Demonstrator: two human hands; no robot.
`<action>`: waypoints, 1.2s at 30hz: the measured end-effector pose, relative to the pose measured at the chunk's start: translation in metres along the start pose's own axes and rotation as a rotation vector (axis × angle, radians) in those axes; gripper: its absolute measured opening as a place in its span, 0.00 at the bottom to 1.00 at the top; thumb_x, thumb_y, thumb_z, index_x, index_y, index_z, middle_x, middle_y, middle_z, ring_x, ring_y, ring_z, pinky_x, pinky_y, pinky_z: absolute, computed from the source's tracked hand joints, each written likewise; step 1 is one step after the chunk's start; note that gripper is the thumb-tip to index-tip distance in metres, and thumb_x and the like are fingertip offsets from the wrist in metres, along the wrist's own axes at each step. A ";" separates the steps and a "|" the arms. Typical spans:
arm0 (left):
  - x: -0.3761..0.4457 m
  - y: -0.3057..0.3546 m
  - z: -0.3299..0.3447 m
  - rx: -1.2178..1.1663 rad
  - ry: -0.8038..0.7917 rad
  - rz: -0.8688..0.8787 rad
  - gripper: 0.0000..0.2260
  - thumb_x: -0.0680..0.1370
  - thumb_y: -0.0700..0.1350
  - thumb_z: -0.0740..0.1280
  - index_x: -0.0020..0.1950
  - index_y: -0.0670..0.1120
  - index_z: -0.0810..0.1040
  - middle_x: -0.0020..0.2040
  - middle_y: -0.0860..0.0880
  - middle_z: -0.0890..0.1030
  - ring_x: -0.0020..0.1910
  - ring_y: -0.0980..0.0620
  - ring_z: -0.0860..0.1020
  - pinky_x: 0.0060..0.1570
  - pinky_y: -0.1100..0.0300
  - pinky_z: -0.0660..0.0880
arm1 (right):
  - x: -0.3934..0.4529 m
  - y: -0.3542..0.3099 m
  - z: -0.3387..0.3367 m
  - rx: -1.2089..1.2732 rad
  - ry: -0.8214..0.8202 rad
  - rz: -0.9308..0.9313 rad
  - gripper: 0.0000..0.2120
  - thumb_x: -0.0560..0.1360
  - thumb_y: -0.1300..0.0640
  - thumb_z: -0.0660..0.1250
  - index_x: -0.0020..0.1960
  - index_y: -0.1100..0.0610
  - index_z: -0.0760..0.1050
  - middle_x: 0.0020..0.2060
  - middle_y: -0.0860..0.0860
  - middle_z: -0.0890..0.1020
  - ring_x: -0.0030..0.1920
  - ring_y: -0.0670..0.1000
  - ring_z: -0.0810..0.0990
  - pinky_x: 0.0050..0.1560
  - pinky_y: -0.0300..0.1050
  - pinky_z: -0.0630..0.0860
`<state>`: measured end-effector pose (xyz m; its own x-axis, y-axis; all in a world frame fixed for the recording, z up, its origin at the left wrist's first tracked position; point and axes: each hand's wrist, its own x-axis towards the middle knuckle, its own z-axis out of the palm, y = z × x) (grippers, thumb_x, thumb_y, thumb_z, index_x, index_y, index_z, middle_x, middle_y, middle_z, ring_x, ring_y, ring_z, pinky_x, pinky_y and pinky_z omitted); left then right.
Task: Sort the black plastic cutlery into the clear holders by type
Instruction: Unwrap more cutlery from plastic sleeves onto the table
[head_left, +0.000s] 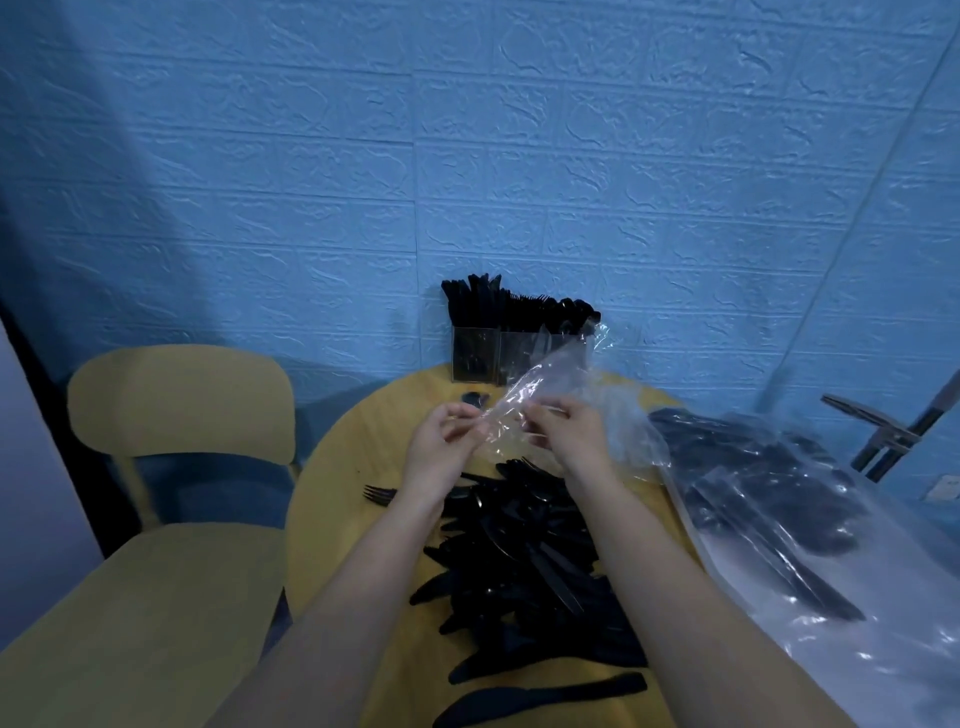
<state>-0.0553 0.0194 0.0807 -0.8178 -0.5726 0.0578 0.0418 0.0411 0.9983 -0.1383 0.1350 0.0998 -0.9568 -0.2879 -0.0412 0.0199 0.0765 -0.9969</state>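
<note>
I see both hands, the left hand (441, 447) and the right hand (576, 434), pinching the empty clear wrapper (540, 384), whose long axis slants up toward the holders (498, 353), with the cutlery pile (524, 551) lying just below my wrists.

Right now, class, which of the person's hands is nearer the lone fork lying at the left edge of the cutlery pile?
Left. The left hand is just above and right of the fork; the right hand is farther right, across the pile.

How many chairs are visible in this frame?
1: a tan wooden chair stands left of the round table, near the blue wall. The metal frame at the right edge may belong to another seat, but I cannot tell.
</note>
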 end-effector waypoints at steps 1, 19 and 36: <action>0.009 -0.002 -0.003 0.089 -0.004 0.020 0.06 0.76 0.41 0.69 0.52 0.46 0.77 0.50 0.51 0.81 0.51 0.54 0.78 0.50 0.63 0.74 | 0.011 -0.001 0.000 -0.057 0.019 -0.004 0.10 0.76 0.62 0.67 0.56 0.65 0.77 0.36 0.52 0.81 0.34 0.45 0.78 0.34 0.32 0.73; 0.096 -0.029 -0.028 0.823 -0.060 -0.197 0.04 0.75 0.39 0.70 0.44 0.46 0.76 0.49 0.46 0.80 0.48 0.50 0.77 0.47 0.61 0.73 | 0.085 0.026 0.015 -1.238 0.109 -0.399 0.22 0.78 0.47 0.63 0.67 0.58 0.67 0.64 0.55 0.72 0.65 0.56 0.69 0.65 0.48 0.64; -0.015 0.031 -0.032 -0.121 0.032 -0.060 0.07 0.80 0.46 0.64 0.55 0.46 0.77 0.54 0.45 0.80 0.47 0.52 0.80 0.45 0.61 0.77 | -0.035 0.002 -0.001 -0.579 -0.041 -0.406 0.07 0.78 0.57 0.66 0.48 0.57 0.82 0.34 0.52 0.83 0.36 0.53 0.82 0.40 0.50 0.80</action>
<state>-0.0238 0.0028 0.1108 -0.8021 -0.5972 -0.0042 0.0637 -0.0926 0.9937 -0.1048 0.1465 0.0996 -0.8438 -0.4360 0.3128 -0.5048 0.4472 -0.7384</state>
